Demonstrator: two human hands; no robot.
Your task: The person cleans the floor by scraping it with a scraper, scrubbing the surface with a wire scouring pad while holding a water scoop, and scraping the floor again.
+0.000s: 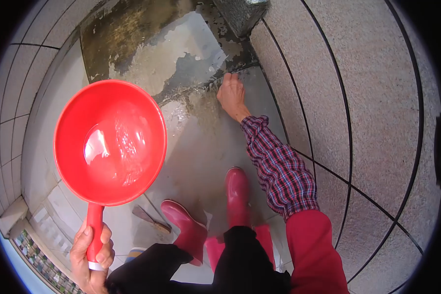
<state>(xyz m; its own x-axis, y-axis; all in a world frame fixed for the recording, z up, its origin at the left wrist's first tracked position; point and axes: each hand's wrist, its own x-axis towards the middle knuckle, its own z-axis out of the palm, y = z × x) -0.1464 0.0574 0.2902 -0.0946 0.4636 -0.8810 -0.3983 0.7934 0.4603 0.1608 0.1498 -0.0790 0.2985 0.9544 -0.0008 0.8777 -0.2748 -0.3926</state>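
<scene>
My left hand (92, 250) is wrapped round the handle of a red plastic dipper (110, 142), which is held up at the left with some water in its bowl. My right hand (232, 95) reaches down to the wet floor beside the base of the tiled wall, its fingers curled at the edge of a stained floor patch (166, 54). What those fingers hold, if anything, is hidden. A checked sleeve cover (279, 166) is on my right forearm.
Pink rubber boots (237, 188) stand on the grey floor tiles (191, 152). A brush-like tool (152, 219) lies beside the left boot. A tiled wall (372, 98) rises at the right, with a dark block (241, 17) at the top.
</scene>
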